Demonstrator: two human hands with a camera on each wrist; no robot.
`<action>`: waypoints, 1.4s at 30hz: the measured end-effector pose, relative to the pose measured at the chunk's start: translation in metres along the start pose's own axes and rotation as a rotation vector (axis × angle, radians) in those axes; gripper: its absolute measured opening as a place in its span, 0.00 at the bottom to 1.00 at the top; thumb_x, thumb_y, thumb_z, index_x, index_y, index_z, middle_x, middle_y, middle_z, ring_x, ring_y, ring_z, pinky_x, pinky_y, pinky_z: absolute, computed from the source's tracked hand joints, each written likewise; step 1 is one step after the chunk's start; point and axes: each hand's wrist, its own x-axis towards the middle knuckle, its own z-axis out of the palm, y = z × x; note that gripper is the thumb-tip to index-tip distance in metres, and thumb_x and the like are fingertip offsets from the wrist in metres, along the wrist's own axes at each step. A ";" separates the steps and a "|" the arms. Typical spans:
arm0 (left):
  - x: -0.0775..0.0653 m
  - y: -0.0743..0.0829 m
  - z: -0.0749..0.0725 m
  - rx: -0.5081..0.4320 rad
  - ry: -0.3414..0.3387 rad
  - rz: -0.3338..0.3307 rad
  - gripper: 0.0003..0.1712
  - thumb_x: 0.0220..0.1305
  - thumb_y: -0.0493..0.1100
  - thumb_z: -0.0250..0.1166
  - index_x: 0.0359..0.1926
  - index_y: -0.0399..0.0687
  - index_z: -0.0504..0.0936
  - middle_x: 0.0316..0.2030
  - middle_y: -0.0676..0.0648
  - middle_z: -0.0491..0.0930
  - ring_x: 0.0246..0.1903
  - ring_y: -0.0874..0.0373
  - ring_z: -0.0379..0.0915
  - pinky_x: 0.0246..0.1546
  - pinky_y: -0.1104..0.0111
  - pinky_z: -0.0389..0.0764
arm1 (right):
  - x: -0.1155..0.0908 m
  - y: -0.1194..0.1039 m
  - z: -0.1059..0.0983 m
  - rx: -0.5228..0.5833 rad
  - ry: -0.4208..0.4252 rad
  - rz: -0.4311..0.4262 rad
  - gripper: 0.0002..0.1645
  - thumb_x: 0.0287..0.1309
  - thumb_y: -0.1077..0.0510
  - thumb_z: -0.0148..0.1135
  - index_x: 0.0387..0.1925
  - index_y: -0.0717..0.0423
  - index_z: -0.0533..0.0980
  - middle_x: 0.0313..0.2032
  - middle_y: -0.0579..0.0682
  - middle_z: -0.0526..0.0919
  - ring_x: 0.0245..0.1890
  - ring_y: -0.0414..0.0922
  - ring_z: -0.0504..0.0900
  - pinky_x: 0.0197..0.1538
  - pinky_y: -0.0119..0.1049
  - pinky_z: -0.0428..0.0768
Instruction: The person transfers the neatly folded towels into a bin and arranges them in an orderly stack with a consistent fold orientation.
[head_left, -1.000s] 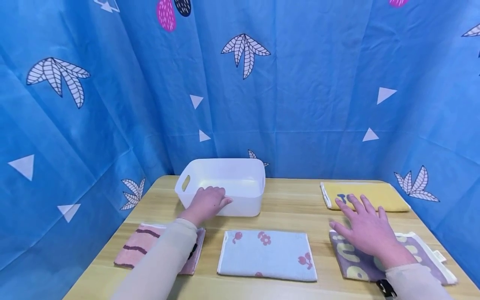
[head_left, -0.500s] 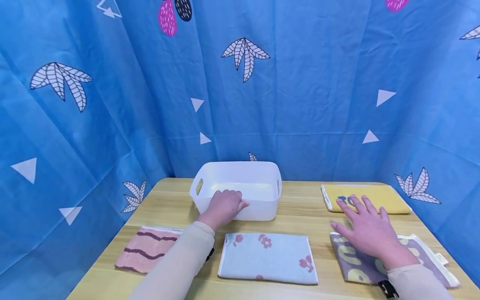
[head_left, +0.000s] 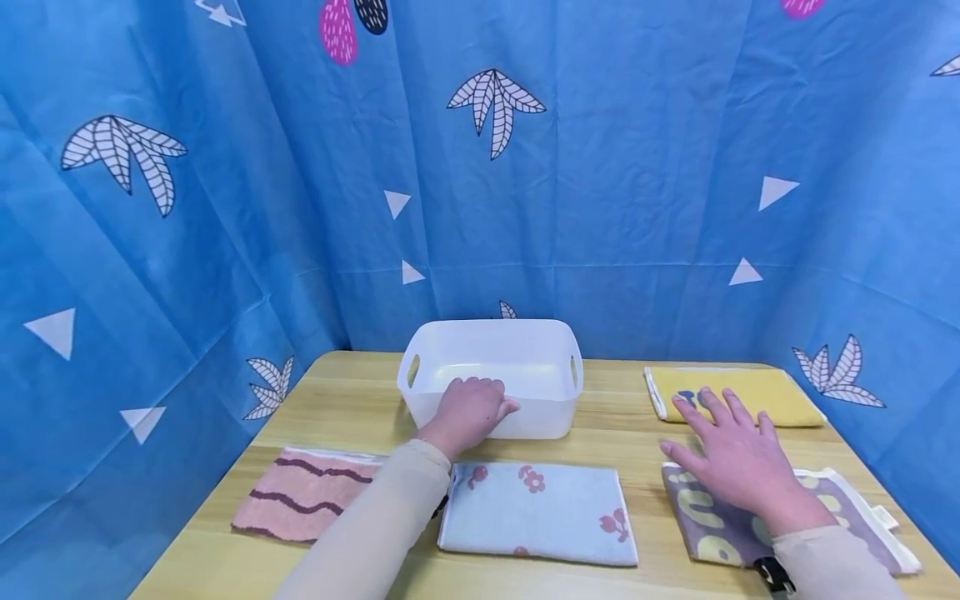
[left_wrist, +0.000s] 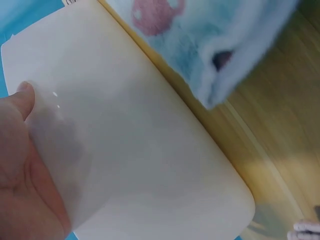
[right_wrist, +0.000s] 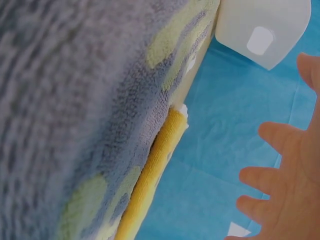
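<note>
My left hand (head_left: 467, 412) grips the near rim of a white plastic basket (head_left: 543, 417), fingers over the edge. In the left wrist view the thumb (left_wrist: 24, 100) lies along the outer wall of the basket (left_wrist: 140, 135). Inside, the basket shows bare. My right hand (head_left: 738, 462) has its fingers spread, palm down, over a folded purple towel (head_left: 708, 521) with pale yellow letters. The right wrist view shows that palm apart from the purple towel (right_wrist: 115, 110), holding nothing. Beyond its fingertips lies a folded yellow towel (head_left: 757, 396).
A folded light-blue towel (head_left: 540, 517) with pink flowers lies in front of the basket. Left of it is a pink towel (head_left: 307, 492) with wavy dark stripes, partly behind my left sleeve. A blue curtain (head_left: 630, 183) encloses the wooden table (head_left: 352, 383) at the back and sides.
My left hand has moved right along with the basket, from the table's back left toward the middle. The right hand and all towels have stayed in place.
</note>
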 end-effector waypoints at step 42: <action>0.037 0.082 0.006 0.109 -0.004 0.040 0.26 0.75 0.68 0.47 0.42 0.54 0.77 0.24 0.55 0.70 0.31 0.58 0.68 0.39 0.63 0.72 | 0.000 -0.002 -0.009 0.007 -0.031 0.010 0.53 0.64 0.20 0.45 0.77 0.50 0.60 0.74 0.70 0.53 0.72 0.74 0.45 0.61 0.80 0.43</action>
